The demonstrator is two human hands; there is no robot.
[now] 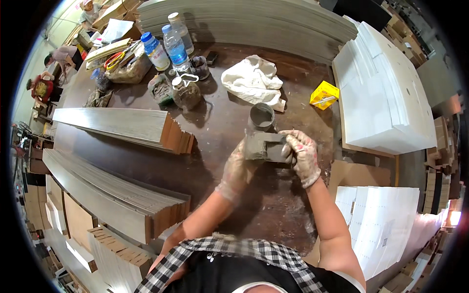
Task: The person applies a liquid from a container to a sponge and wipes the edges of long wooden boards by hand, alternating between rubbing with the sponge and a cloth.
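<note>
Both my hands wear thin, stained whitish gloves. My left hand [238, 171] is closed on the left side of a grey, paste-smeared flat piece [255, 146]; its exact kind is unclear. In my right hand [304, 154] is a dark flat scraper [277, 150], its blade against the right side of that piece. The two are held together above the brown table [264, 205]. Just beyond them stands an open round container of grey paste [262, 116]. A crumpled white cloth [252, 82] lies behind it.
Long stacks of grey panels [117, 124] occupy the left, with a tall stack [244, 22] at the back. Bottles [176, 49] and a smeared jug [186, 94] stand back left. A small yellow box [324, 95] sits right, near white board stacks [381, 93]. People work far left.
</note>
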